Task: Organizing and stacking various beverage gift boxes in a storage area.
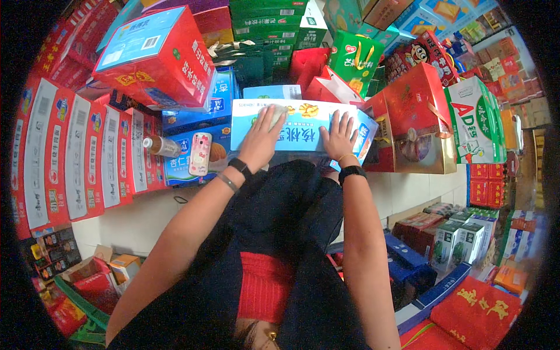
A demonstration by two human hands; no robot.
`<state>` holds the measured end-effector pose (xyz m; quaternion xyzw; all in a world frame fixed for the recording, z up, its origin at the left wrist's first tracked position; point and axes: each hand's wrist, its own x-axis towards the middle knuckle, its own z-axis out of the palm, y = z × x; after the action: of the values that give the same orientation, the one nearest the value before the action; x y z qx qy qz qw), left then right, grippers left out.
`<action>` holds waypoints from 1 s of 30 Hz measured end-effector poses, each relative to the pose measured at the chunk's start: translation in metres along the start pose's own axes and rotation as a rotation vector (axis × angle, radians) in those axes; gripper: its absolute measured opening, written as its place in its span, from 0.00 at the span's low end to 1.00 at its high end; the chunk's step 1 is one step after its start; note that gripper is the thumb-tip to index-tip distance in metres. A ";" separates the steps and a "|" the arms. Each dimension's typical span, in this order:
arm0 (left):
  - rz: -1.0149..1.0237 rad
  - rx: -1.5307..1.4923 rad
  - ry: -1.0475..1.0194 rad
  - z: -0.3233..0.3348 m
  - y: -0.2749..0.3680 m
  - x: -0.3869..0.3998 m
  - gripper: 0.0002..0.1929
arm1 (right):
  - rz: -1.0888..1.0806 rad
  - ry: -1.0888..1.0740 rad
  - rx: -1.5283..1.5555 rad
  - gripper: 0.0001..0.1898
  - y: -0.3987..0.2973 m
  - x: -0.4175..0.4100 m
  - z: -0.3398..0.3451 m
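A blue and white drink carton (302, 142) with walnut pictures lies across the front of my body. My left hand (261, 138) presses a pale cloth (278, 114) against its upper face, left of the middle. On the right part of the same carton rests my right hand (340, 134), fingers spread, holding nothing. To the left, a phone in a pink patterned case (200, 154) and a capped plastic bottle (162, 146) lie on a blue almond drink carton (175, 168). Behind the walnut carton another light blue box (271, 92) partly shows.
A tall red box with a blue top (175, 61) stands at the upper left. Red noodle cartons (65, 153) line the left. A large red and gold gift box (413, 118) and a green and white carton (474, 122) stand right. Pale tiled floor (127, 223) shows below.
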<state>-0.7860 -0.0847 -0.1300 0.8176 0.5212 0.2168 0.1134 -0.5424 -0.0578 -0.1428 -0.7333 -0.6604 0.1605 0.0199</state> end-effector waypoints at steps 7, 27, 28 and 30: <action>0.106 0.011 0.043 0.045 0.036 0.049 0.32 | 0.020 -0.041 0.029 0.41 -0.003 0.002 -0.004; 0.072 0.033 0.041 0.033 0.009 0.044 0.32 | 0.019 -0.010 0.019 0.41 0.004 -0.001 -0.001; 0.087 0.037 0.041 0.038 0.017 0.048 0.31 | 0.014 -0.014 0.019 0.41 -0.001 0.001 -0.001; 0.111 -0.001 0.041 0.045 0.030 0.051 0.30 | 0.005 -0.026 0.021 0.41 -0.005 0.004 -0.001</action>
<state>-0.7218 -0.0497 -0.1453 0.8406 0.4771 0.2397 0.0910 -0.5467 -0.0528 -0.1419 -0.7326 -0.6570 0.1771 0.0185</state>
